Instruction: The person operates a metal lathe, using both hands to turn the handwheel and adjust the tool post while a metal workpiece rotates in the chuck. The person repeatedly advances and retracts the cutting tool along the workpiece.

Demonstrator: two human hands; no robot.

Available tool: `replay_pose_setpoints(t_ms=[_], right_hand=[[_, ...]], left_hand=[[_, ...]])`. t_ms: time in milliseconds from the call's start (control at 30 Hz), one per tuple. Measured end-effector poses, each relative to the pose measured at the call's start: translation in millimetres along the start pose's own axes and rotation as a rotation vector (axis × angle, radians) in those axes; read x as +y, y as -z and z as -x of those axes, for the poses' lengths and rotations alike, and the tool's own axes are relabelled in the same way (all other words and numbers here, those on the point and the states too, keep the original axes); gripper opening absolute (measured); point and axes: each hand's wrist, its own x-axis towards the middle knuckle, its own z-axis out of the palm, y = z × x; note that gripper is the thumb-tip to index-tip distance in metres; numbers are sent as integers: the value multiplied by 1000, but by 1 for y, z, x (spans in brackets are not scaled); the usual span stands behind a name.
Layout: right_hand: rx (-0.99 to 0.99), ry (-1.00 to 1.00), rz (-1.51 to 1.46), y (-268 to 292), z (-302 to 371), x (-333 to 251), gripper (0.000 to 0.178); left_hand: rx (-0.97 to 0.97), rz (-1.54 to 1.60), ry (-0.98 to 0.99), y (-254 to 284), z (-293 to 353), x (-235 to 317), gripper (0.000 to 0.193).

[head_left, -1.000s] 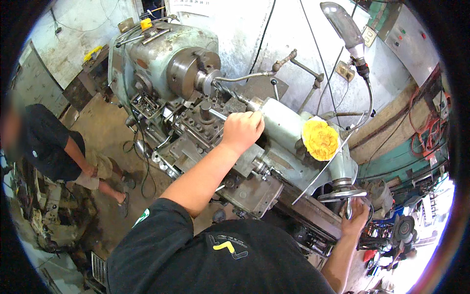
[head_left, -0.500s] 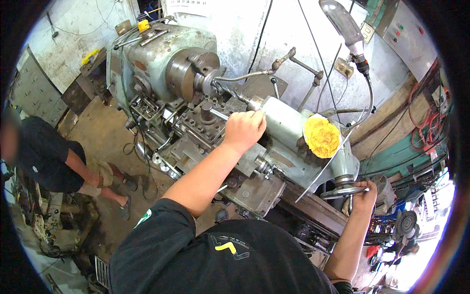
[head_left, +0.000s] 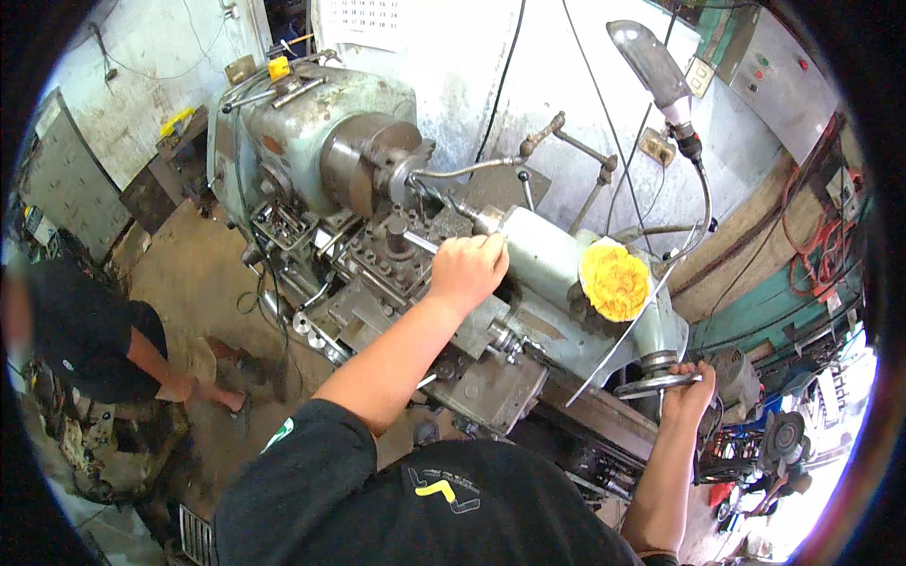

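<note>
My left hand [head_left: 469,272] is closed at the end of a silver lever [head_left: 422,243] that runs from the lathe's tool post [head_left: 398,236]. It lies beside the pale green tailstock [head_left: 543,247]; its palm side is hidden. At the tailstock's right end, my right hand [head_left: 687,394] grips the rim of a metal handwheel [head_left: 653,386]. A twist drill [head_left: 429,194] points from the tailstock into a round workpiece [head_left: 401,174] in the chuck [head_left: 357,165]. A bent coolant pipe [head_left: 472,170] ends just above the drill.
On the tailstock sits a crumpled yellow cloth [head_left: 613,281], with a thin pale rod [head_left: 613,354] nearby. A lamp [head_left: 649,71] on a flexible neck hangs at the back right. Another person [head_left: 90,330] stands at the left. A grey control box [head_left: 779,80] is on the far right.
My right hand has shifted slightly left and down on the handwheel rim. The left hand keeps its place at the lever. At the left, the other person has moved a little lower in view.
</note>
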Motion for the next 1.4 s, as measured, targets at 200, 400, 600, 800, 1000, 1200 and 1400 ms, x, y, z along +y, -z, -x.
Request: replay_pose_setpoints(t_ms=[200,400,600,800,1000,1200,1400], right_hand=[[37,-12,-13,-6,5,0,13],[-2,7,-2,-3,5,1,13],[5,-9,-17,-2,4,1,13],[-18,90,93,-4,17,16,13],[-17,443,441,2,33,69,31],[-37,554,532,5,42,88,39],[-44,550,548,3,47,85,40]], left_hand=[[-35,12,2,1,0,-1,19],[-20,1,-10,1,-1,-1,18],[-17,4,-20,1,0,-1,18],[-46,12,-17,2,0,-1,15],[-84,15,-28,5,0,-2,11],[-73,19,-50,4,1,-5,12],[-77,20,-59,2,1,-6,11]])
